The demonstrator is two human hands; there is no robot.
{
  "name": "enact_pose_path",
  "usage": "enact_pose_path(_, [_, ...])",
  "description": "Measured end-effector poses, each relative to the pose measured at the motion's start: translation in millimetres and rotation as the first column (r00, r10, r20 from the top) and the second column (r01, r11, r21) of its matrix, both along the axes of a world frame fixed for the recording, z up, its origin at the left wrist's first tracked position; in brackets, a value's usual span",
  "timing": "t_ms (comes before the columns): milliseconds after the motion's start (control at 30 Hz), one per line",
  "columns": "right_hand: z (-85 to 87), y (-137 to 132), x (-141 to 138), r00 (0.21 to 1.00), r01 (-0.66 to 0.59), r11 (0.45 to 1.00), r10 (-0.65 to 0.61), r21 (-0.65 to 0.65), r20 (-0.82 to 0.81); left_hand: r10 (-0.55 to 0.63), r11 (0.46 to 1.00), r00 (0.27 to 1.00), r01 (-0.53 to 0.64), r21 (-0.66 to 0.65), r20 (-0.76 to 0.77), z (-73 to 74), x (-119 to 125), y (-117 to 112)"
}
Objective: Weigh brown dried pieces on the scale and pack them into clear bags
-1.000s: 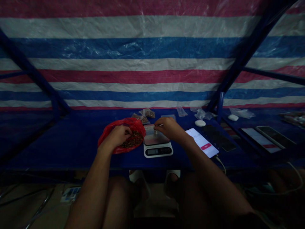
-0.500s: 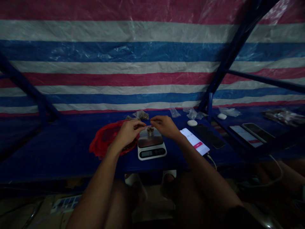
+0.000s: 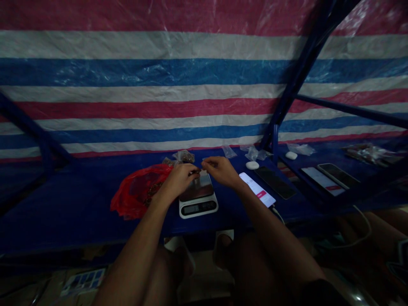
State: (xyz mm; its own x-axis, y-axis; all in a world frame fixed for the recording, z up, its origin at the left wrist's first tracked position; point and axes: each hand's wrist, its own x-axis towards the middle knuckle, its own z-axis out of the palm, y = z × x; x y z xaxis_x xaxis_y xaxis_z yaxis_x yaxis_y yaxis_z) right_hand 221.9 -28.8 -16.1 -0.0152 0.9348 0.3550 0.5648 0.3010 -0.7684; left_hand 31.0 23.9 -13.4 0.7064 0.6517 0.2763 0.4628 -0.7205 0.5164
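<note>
Out of the crumpled red plastic bag (image 3: 135, 191), where it was a second ago, the left hand (image 3: 185, 176) has come across to the digital scale (image 3: 199, 208), and its bent fingers are now over the small metal cup (image 3: 196, 176). That cup stands toward the far side of the smooth, dull-shining metal plate, mostly hidden by those fingers; their tips are close together, but I cannot tell whether they pinch anything. Earlier the right hand (image 3: 219, 169) gripped the cup; now it hovers off the plate's far right corner, thumb and forefinger drawn together, and whether something is between them is unclear. White plastic with rounded corners frames the scale, which sits near the front edge of the blue bench (image 3: 73, 208). Just left of it, the bag's thin, glossy film sags around small, rough brown pieces (image 3: 153, 193), its mouth less round than before. Toward the bench's back edge lie filled clear packets (image 3: 185, 157).
</note>
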Motion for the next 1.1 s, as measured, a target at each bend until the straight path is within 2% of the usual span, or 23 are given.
enact_pose_path(200, [0.7, 0.5, 9.0, 0.996, 0.078, 0.997, -0.078, 0.015, -0.033, 0.024, 0.998, 0.997, -0.019, -0.063, 0.08, -2.3, -1.4, -0.4])
enact_pose_path(333, [-7.1, 11.3, 19.3, 0.985, 0.175, 0.984, -0.175, 0.029, -0.008, 0.041, 0.994, 0.989, -0.025, -0.109, 0.144, -1.0, -3.0, -2.8])
enact_pose_path(467, [-21.6, 28.2, 30.2, 0.96, 0.242, 0.97, -0.243, 0.024, 0.137, 0.082, 0.992, 0.984, -0.065, -0.11, 0.157, 0.1, -3.9, -5.1])
enact_pose_path(533, [-27.9, 35.6, 34.3, 0.925, 0.251, 0.968, -0.245, 0.016, 0.292, 0.091, 0.989, 0.983, -0.07, -0.128, 0.162, -1.3, -4.1, -5.2])
enact_pose_path(633, [-35.1, 43.4, 38.0, 0.825, 0.288, 0.957, -0.235, -0.024, 0.514, 0.088, 0.98, 0.978, -0.052, -0.19, 0.187, -3.9, -4.5, -4.4])
enact_pose_path(733, [-41.7, 48.5, 39.5, 0.734, 0.341, 0.938, -0.226, -0.06, 0.641, 0.098, 0.984, 0.974, -0.064, -0.169, 0.204, -4.1, -6.2, -3.9])
enact_pose_path(900, [-47.9, 55.2, 44.7, 0.691, 0.35, 0.931, -0.18, -0.106, 0.7, 0.146, 0.988, 0.964, -0.13, -0.084, 0.224, -0.4, -15.6, -2.7])
enact_pose_path(1100, [-43.7, 56.7, 53.3, 0.721, 0.325, 0.93, -0.125, -0.173, 0.682, 0.178, 0.983, 0.956, -0.161, -0.09, 0.233, -3.1, -27.4, 0.2])
